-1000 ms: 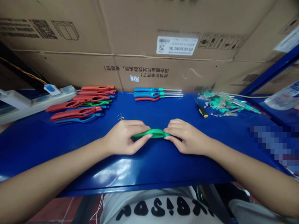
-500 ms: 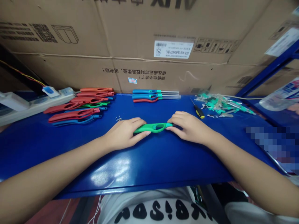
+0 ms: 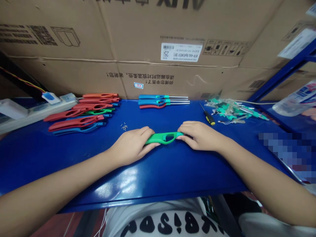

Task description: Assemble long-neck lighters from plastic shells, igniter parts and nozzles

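A long-necked green lighter is held level between my two hands, over the blue table. My left hand wraps its handle end, thumb along the near side. At the other end my right hand pinches the teal collar and the metal tube, most of which the fingers hide. Just beyond my left hand lie several tiny screws. A black and yellow screwdriver rests beyond my right hand.
Red, orange, blue and green lighter shells are piled at left beside a white power strip. Lighters with metal tubes lie at the back. Teal inner parts are heaped at right. A cardboard wall stands behind the table.
My left hand has shifted slightly right and nearer to me with the green lighter, which has turned a little. My right hand keeps its pinch on the tube end.
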A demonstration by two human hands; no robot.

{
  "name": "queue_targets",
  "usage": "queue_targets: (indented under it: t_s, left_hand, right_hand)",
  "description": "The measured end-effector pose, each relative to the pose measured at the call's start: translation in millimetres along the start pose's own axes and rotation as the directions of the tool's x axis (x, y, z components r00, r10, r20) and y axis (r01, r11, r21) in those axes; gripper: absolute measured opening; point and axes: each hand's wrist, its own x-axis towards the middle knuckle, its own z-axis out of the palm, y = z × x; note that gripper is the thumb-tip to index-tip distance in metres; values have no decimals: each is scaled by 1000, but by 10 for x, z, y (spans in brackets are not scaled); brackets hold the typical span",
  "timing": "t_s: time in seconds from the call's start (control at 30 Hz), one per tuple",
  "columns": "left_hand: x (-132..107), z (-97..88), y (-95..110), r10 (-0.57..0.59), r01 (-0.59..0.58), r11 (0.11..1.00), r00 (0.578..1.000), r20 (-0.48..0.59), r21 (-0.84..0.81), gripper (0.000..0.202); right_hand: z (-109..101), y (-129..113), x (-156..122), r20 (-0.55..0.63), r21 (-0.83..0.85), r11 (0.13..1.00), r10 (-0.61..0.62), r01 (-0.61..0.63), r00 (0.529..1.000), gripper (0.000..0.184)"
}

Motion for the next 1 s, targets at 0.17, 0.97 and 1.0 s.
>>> queue_targets:
  t_s: [0.17,0.97,1.0]
  left_hand:
    - [15,-11,24,-54,54,998,998,-17,-32,33]
    - [-29,121,88,50,-72,975,993,-105,-210,34]
    - [-26,123,99,55,-77,974,993,-106,-212,34]
  right_hand:
    - [-42,158,-5,87,-45,989,146,-143,985,28]
    - [-413,193,46,-505,373,718,689,-588,520,32]
    - [-395,106,120,-463,494,743,665,-452,586,32]
